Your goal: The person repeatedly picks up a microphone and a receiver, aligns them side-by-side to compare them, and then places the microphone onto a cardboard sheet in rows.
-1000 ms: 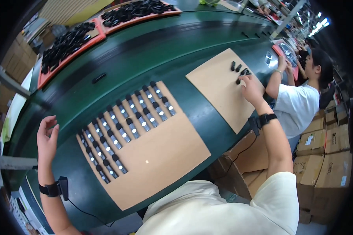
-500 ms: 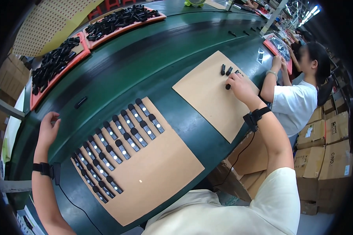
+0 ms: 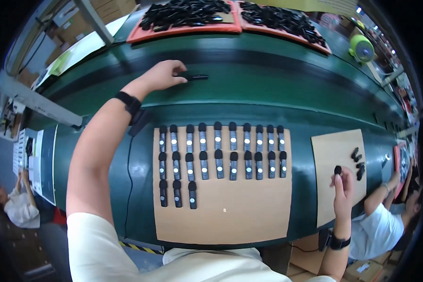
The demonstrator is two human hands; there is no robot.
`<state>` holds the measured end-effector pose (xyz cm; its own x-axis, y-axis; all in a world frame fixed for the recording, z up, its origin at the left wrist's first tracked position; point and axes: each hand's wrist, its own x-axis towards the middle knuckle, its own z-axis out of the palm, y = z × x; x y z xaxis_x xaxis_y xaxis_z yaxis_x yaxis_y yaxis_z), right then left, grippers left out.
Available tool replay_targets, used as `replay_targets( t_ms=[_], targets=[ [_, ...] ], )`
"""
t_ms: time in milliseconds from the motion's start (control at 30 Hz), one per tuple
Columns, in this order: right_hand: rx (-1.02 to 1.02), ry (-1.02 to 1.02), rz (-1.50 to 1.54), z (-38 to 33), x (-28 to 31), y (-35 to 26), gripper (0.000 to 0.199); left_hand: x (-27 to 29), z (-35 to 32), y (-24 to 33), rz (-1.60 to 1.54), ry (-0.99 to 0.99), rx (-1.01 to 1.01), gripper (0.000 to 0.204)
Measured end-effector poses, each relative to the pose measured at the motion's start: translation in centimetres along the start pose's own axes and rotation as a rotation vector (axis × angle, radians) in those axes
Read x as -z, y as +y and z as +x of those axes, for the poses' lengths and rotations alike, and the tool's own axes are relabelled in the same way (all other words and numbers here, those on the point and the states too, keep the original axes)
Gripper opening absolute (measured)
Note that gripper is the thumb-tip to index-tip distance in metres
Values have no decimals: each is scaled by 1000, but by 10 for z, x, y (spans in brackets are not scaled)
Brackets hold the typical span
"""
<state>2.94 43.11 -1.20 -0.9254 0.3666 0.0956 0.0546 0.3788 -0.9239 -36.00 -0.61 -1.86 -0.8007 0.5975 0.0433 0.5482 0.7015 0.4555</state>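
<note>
My left hand (image 3: 167, 75) reaches across the green conveyor belt, fingers parted and curved, right beside a small black microphone (image 3: 198, 77) lying there. It does not appear to grip it. Over the right-hand cardboard sheet (image 3: 331, 145), my right hand (image 3: 344, 187) pinches a small clip-on microphone (image 3: 338, 170), whose black foam tip shows; its body is mostly hidden by the fingers. Several more black microphones (image 3: 357, 154) lie on that sheet's right side. In front of me, a larger cardboard sheet (image 3: 249, 211) bears foam-tipped microphones (image 3: 204, 164) in rows, each with a pale round spot.
Two orange trays (image 3: 188, 31) heaped with black microphones stand across the belt. A green fan (image 3: 361, 48) is at the far right. A co-worker in a white shirt (image 3: 378, 232) sits at the right, another person (image 3: 19, 207) at the far left. A grey metal post (image 3: 42, 101) stands left.
My view has swung left. My left hand has reached out to the lone microphone on the belt. My right hand has raised a microphone off the right-hand sheet.
</note>
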Motion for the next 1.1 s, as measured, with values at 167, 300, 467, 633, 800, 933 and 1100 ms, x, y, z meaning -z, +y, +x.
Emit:
replay_targets(
  t_ms=[167, 300, 467, 633, 800, 933, 1100],
  targets=[
    [-88, -30, -49, -22, -13, -18, 15, -13, 9, -13, 14, -28, 59, 36],
    [-99, -32, -22, -37, -21, -25, 18, -18, 12, -24, 136, -21, 5, 33],
    [-50, -38, 60, -55, -35, -40, 23, -11, -5, -20, -29, 36, 121, 27],
    [28, -111, 100, -67, -56, -55, 23, 12, -65, 23, -340, 129, 123, 22],
    [9, -203, 202, -75, -94, -74, 28, 13, -163, 93, -567, 151, 124, 21],
    [119, -330, 306, -81, -126, -82, 28, -8, -245, 137, -1028, 144, 36, 25],
    [269, -453, 287, -94, -158, -93, 27, -46, -311, 187, -1295, 172, 38, 26]
  ],
)
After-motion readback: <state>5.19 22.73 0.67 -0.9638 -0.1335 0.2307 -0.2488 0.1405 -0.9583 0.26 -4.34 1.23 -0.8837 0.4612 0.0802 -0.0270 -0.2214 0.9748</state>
